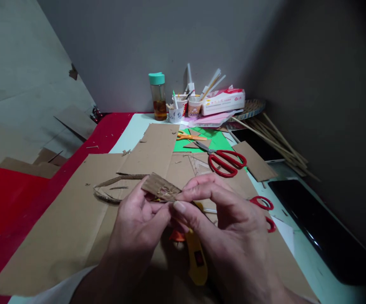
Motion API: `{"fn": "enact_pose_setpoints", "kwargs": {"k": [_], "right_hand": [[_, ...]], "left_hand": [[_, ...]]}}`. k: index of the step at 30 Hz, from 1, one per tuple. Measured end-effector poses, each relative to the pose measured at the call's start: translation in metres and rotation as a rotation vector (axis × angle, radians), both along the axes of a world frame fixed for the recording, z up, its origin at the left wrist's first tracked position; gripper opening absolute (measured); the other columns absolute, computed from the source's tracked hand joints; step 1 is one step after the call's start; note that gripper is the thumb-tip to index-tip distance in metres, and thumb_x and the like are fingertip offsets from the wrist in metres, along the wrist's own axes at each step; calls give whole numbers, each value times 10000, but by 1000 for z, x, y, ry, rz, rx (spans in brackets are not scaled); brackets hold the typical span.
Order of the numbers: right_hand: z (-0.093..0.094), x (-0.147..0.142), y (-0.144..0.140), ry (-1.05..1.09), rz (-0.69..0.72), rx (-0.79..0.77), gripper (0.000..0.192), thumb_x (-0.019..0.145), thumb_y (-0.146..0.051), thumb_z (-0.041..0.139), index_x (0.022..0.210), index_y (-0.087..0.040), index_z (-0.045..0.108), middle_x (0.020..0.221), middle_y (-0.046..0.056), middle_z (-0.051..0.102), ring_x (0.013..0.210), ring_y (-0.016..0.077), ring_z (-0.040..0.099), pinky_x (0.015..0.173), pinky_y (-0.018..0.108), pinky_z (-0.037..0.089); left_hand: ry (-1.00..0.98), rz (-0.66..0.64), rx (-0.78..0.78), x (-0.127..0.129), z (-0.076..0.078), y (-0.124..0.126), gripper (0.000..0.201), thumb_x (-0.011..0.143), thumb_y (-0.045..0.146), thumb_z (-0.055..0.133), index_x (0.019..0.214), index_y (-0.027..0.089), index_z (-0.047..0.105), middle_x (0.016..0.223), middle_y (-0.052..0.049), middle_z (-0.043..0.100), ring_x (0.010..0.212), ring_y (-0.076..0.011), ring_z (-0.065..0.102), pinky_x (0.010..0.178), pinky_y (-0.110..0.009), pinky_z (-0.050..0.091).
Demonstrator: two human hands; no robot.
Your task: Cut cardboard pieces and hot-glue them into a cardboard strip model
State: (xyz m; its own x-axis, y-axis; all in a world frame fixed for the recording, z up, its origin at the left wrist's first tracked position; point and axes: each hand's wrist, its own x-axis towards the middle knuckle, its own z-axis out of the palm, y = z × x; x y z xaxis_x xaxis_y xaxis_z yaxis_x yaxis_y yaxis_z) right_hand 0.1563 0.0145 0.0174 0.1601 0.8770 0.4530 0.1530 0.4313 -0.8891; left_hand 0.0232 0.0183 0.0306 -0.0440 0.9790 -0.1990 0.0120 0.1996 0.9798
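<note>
- Your left hand (138, 219) and right hand (230, 228) both pinch a small cardboard piece (161, 187) between them, above the tabletop.
- A yellow utility knife (197, 257) lies under your hands, at 6 o'clock from the piece.
- Red scissors (223, 161) lie farther, at 1 o'clock.

A pale tabletop (299, 253) carries a large flat sheet of brown cardboard (59, 228) across its middle, with a smaller brown cardboard panel (154, 150) laid over its far part. Beyond lies green paper (216, 141) with orange-handled scissors (189, 136) on it, and red-handled scissors (223, 160) rest just beside. A red cloth (8, 198) covers the left side. At the back stand a teal-capped clear bottle (158, 96), 3 paper cups of sticks (184, 107) and a white tissue packet (223, 101). Long bamboo sticks (277, 143) and a black slab (315, 228) lie at the right.
</note>
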Motion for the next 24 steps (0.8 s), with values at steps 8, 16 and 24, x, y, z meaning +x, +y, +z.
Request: {"fn": "enact_pose_setpoints", "kwargs": {"k": [8, 16, 24], "right_hand": [[-3, 0, 1, -64, -1, -4, 157, 801, -42, 718, 757, -193, 725, 832, 30, 706, 801, 150, 695, 691, 252, 585], [-6, -3, -1, -133, -23, 49, 132, 822, -61, 715, 780, -185, 730, 875, 29, 695, 826, 150, 679, 729, 283, 545], [-7, 3, 0, -247, -29, 66, 138, 849, -80, 705, 812, -212, 694, 891, 31, 705, 849, 184, 687, 741, 337, 557]], "left_hand": [[-33, -130, 38, -8, -10, 6, 206, 715, 143, 782, 830, 206, 623, 750, 5, 741, 670, -168, 710, 626, -235, 574], [61, -94, 85, -4, -6, 2, 135, 765, 212, 728, 809, 224, 601, 736, 15, 728, 672, -167, 696, 608, -240, 582], [29, -89, 64, -1, -4, 0, 153, 768, 254, 714, 773, 239, 562, 679, 27, 682, 667, -182, 696, 588, -260, 575]]}}
